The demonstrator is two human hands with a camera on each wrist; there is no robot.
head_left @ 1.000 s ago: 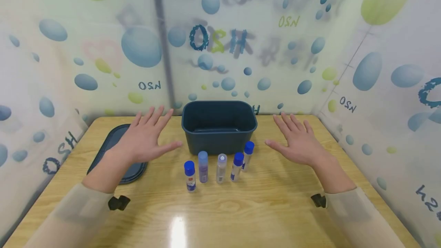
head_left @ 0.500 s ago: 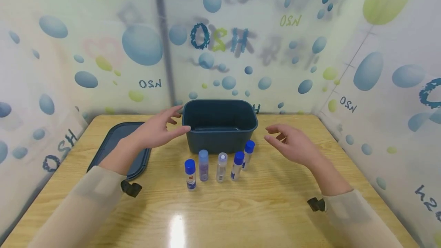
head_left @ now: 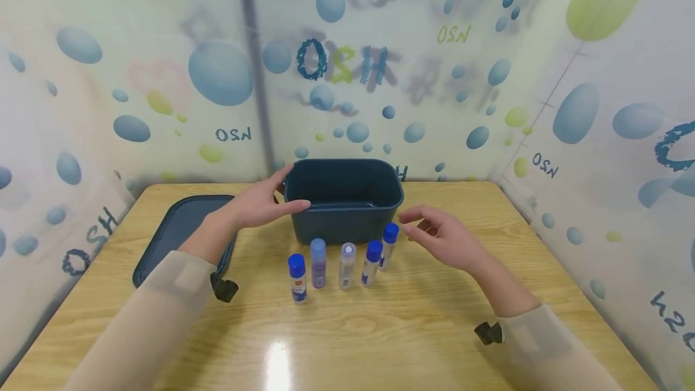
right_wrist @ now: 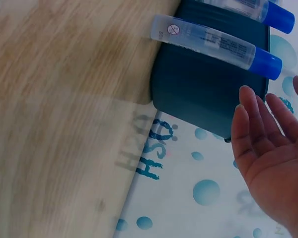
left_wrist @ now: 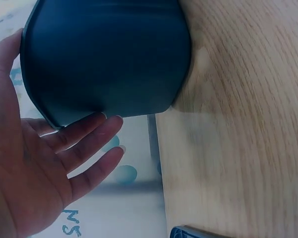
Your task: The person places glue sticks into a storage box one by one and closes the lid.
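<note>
A dark blue plastic bin (head_left: 342, 222) stands upright near the back of the table. At its left end is my left hand (head_left: 263, 203), thumb along the front rim and fingers behind the left corner; in the left wrist view those fingers (left_wrist: 89, 141) look fairly straight. My right hand (head_left: 442, 235) hovers just right of the bin, fingers loosely bent and holding nothing. Closest to it is a clear blue-capped tube (head_left: 387, 247), resembling a glue stick. Several similar tubes stand in front of the bin, among them a labelled one (head_left: 298, 279) and a pale-capped one (head_left: 347, 267).
A dark blue lid (head_left: 181, 228) lies flat on the left of the wooden table (head_left: 347, 343), partly behind my left forearm. Behind the table hangs a printed curtain (head_left: 358, 101), with more of it along both sides.
My spread hands have both moved inward. The left has reached the bin's left end, and the right has come close to its right side with fingers bending. Bin, tubes and lid stay put.
</note>
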